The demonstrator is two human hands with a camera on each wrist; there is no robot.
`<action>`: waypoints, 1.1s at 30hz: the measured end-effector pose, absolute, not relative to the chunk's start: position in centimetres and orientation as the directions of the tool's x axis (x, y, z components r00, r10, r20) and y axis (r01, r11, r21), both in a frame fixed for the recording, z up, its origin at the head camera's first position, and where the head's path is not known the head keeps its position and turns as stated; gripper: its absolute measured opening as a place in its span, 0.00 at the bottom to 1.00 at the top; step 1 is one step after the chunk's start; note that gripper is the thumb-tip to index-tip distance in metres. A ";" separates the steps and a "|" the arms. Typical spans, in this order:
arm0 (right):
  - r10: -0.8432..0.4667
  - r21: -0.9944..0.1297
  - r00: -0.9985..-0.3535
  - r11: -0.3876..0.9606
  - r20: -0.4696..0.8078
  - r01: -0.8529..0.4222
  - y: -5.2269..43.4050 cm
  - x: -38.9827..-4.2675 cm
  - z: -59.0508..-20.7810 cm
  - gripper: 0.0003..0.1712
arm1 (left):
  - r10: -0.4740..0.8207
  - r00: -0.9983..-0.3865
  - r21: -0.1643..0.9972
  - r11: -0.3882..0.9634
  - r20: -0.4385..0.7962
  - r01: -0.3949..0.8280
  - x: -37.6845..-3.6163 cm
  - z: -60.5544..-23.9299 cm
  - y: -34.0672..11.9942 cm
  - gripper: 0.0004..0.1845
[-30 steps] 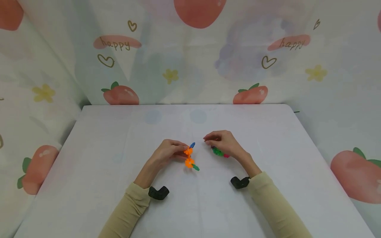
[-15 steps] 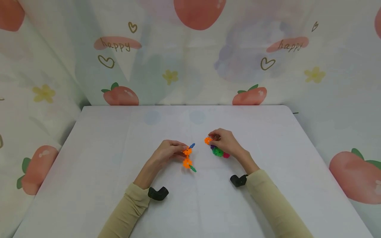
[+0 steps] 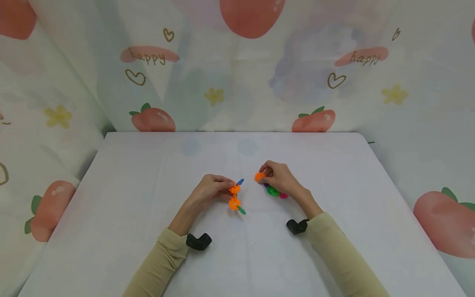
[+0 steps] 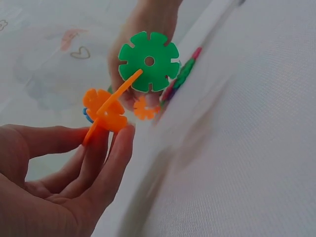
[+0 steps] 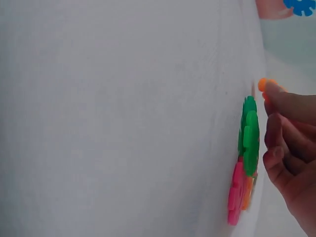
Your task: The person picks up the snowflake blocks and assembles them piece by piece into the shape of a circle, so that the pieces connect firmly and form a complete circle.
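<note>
My left hand (image 3: 208, 192) pinches a chain of notched plastic snowflake discs by its upper orange disc (image 4: 106, 108). A blue disc (image 3: 240, 181) sticks out at the top of the chain, and a green disc (image 4: 149, 61) is slotted on at the lower end. Across a small gap, my right hand (image 3: 280, 178) holds a single orange disc (image 3: 259, 177) between thumb and fingertips. Just below that hand a small pile of loose discs lies on the table, with a green disc (image 5: 251, 140) and a pink disc (image 5: 236, 195) showing; the hand partly covers it from above.
The white-covered table (image 3: 148, 165) ends at a patterned cloth backdrop (image 3: 237, 74) behind and at the sides. A black wrist mount (image 3: 198, 242) sits at the left cuff, another black mount (image 3: 297, 226) at the right cuff.
The right hand has drawn back slightly to the right, and an orange disc has come into view at its fingertips. The left hand keeps its hold on the chain, nearly still.
</note>
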State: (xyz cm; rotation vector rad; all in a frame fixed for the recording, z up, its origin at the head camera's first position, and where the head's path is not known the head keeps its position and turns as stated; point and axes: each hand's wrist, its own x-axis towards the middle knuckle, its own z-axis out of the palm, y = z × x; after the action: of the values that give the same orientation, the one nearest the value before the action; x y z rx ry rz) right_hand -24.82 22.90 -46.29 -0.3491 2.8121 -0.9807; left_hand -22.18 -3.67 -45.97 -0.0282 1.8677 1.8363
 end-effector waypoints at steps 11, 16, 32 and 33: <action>-0.343 -0.800 -0.938 0.575 -0.045 -0.171 22.1 -24.1 -45.2 0.15 | 0.289 -0.889 0.934 0.090 -0.356 -0.345 -22.2 -46.1 -3.4 0.14; -0.363 -0.858 -0.927 0.502 -0.096 -0.108 21.8 -23.9 -44.9 0.16 | 0.284 -0.892 0.936 0.081 -0.351 -0.342 -22.2 -46.1 -3.3 0.13; -0.329 -0.935 -0.933 0.355 -0.149 0.024 20.7 -23.7 -45.5 0.17 | 0.274 -0.904 0.945 0.102 -0.328 -0.311 -22.2 -46.0 -3.1 0.11; -0.325 -0.937 -0.935 0.348 -0.142 0.021 20.6 -23.7 -45.6 0.17 | 0.274 -0.904 0.944 0.102 -0.329 -0.313 -22.2 -46.0 -3.1 0.11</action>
State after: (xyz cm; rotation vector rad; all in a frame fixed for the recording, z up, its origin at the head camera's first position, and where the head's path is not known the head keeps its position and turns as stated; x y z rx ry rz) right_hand -23.72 20.61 -45.61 -0.2702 2.3128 -1.6140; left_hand -22.18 -3.11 -46.00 -0.0381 1.9623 1.8542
